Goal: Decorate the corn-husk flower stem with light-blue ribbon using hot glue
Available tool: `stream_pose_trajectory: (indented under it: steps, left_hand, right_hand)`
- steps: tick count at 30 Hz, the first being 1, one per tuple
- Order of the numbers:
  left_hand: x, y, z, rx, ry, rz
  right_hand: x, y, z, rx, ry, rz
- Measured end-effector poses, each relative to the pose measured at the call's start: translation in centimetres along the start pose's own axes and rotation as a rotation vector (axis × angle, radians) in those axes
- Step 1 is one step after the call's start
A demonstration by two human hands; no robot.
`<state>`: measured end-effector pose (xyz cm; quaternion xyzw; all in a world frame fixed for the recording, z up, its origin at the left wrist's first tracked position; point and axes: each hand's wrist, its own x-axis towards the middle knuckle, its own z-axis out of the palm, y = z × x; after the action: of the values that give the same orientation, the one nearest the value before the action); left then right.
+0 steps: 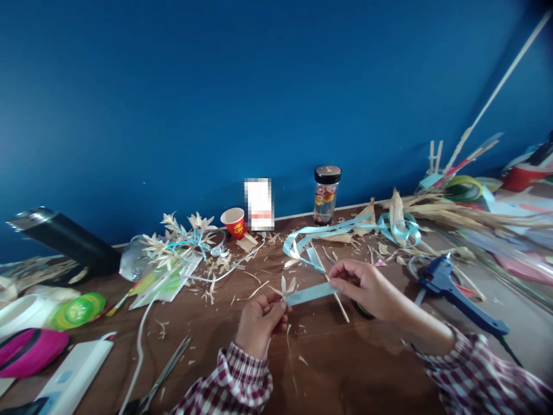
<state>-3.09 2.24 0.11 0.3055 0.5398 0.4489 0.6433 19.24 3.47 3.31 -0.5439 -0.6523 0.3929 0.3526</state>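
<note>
My left hand [259,320] is closed in a pinch on a small straw-coloured flower [287,286] and on the near end of a light blue ribbon [311,293]. My right hand [367,286] is closed on the other part of that ribbon, stretching it flat between both hands. A thin wooden stick [330,282] lies slanted on the brown table [345,357] under the ribbon, by my right fingers. The ribbon runs on in loops [319,231] toward the back of the table.
A blue glue gun [453,288] lies right of my right hand. Scissors [166,372] lie near left. A bunch of finished straw flowers [181,239], a red paper cup [234,222], a jar [326,195] and dried husks [436,210] stand along the blue wall.
</note>
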Motion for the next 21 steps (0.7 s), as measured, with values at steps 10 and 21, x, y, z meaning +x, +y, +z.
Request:
stream_pose_trajectory:
  steps: [10, 21]
  left_hand:
    - [0.4, -0.8, -0.2, 0.184, 0.072, 0.284]
    - [-0.1, -0.5, 0.0, 0.347, 0.146, 0.289]
  right_hand:
    - [-0.2, 0.0, 0.6, -0.010, 0.010, -0.045]
    - [0.4, 1.3, -0.4, -0.173, 0.076, -0.101]
